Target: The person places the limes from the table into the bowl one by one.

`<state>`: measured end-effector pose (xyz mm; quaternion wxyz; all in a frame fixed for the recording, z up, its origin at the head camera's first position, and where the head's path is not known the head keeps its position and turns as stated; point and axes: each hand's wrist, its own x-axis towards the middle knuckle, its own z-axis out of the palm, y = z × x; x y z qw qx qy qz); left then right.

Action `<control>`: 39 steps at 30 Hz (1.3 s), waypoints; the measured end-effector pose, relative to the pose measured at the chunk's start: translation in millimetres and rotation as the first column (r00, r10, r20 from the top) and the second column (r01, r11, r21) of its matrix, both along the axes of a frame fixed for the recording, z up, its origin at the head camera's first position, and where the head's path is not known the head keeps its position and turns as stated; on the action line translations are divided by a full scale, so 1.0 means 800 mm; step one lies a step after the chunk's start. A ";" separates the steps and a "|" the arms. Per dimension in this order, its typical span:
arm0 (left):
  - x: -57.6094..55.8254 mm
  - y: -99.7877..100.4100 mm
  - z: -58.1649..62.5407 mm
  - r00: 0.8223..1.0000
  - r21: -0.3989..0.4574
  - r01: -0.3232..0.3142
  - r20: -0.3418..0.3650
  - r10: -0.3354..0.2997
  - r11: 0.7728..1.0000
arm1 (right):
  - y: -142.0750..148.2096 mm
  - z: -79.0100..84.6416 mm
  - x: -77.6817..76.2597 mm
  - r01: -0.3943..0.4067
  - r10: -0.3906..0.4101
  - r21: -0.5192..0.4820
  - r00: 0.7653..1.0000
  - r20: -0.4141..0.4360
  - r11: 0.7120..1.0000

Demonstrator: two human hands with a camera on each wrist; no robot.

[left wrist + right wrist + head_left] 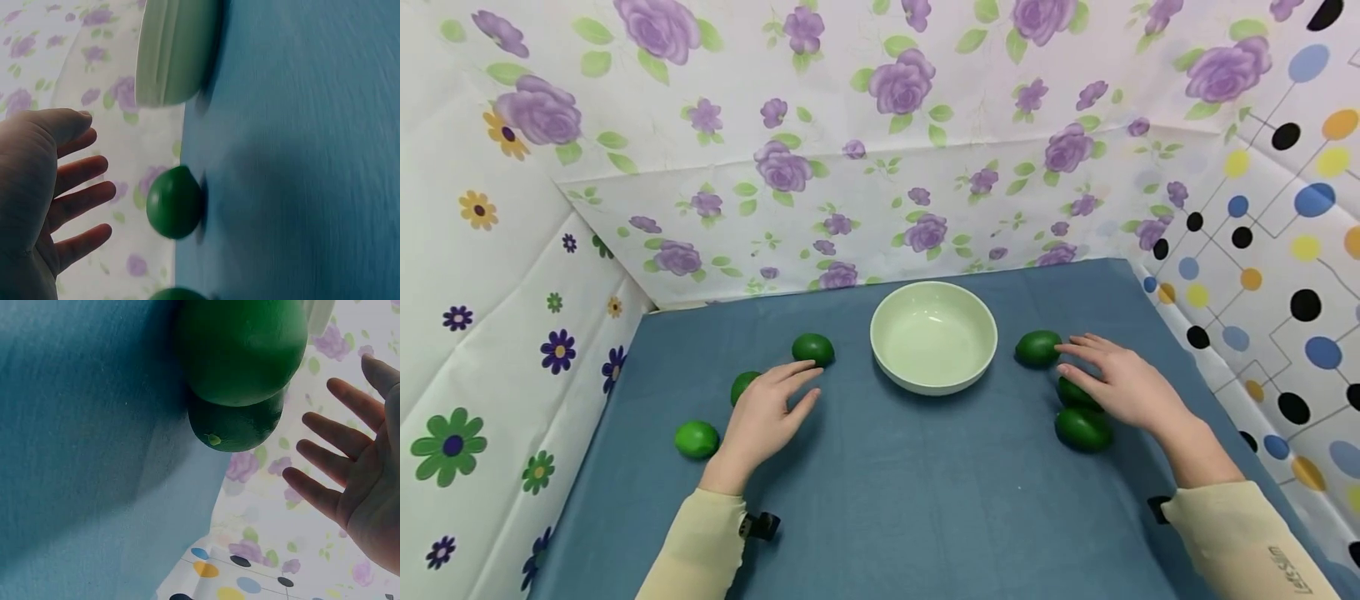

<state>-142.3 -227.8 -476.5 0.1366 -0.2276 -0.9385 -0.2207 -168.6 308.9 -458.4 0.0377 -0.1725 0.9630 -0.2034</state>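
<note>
My left hand (763, 417) hovers over the left side of the table, fingers apart and holding nothing. Just beyond its fingertips lies a dark green lime (813, 350); a second lime (744, 386) is partly hidden behind the hand, and a brighter lime (697, 439) lies to its left. Above the right-hand group is my right hand (1122, 382), fingers spread in the right wrist view, with nothing in its grasp. That group has a far lime (1037, 348), a middle lime (1075, 395) partly covered by the hand, and a near lime (1083, 429).
A pale green bowl (933, 337) stands between the two groups of limes, with nothing seen inside. Blue cloth (917, 500) covers the table. Floral sheeting (850, 167) hangs behind, a flowered sheet (497, 350) at left and a dotted one (1285, 275) at right.
</note>
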 end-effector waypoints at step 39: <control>-0.034 0.125 -0.033 0.963 0.178 0.251 -0.145 -0.227 0.952 | 0.023 -0.023 0.051 -0.009 -0.026 -0.132 0.964 -0.263 0.991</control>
